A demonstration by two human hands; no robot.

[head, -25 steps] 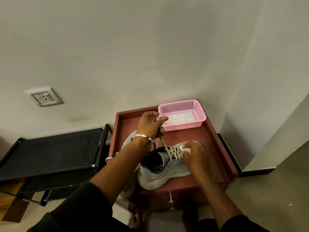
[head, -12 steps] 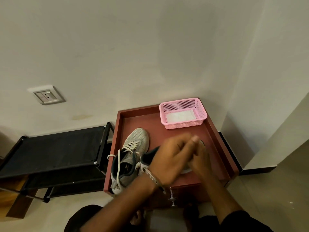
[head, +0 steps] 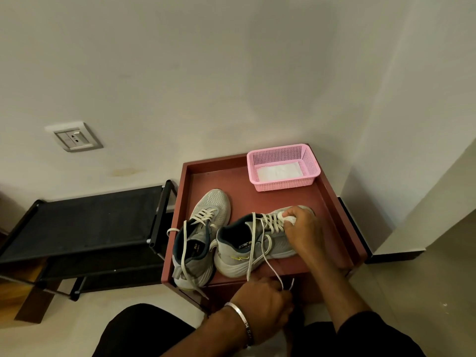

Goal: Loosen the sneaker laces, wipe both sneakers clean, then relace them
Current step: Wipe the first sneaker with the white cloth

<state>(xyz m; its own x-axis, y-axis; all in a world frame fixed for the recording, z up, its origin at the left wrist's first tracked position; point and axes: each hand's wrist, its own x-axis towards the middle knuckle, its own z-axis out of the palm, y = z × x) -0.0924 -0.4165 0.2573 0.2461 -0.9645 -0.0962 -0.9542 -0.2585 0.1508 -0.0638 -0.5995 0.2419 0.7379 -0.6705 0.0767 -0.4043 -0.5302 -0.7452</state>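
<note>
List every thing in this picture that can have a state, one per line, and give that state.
Left sneaker: upright, laces loose and trailing.
Right sneaker: on its side, laces loosened.
Pink basket: upright, holding a white cloth.
Left hand: curled round the right sneaker's lace ends.
Right hand: pinching something white against the laces.
Bedside drawer: looks shut.

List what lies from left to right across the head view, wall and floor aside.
Wall socket → black rack → left sneaker → right sneaker → right hand
</note>
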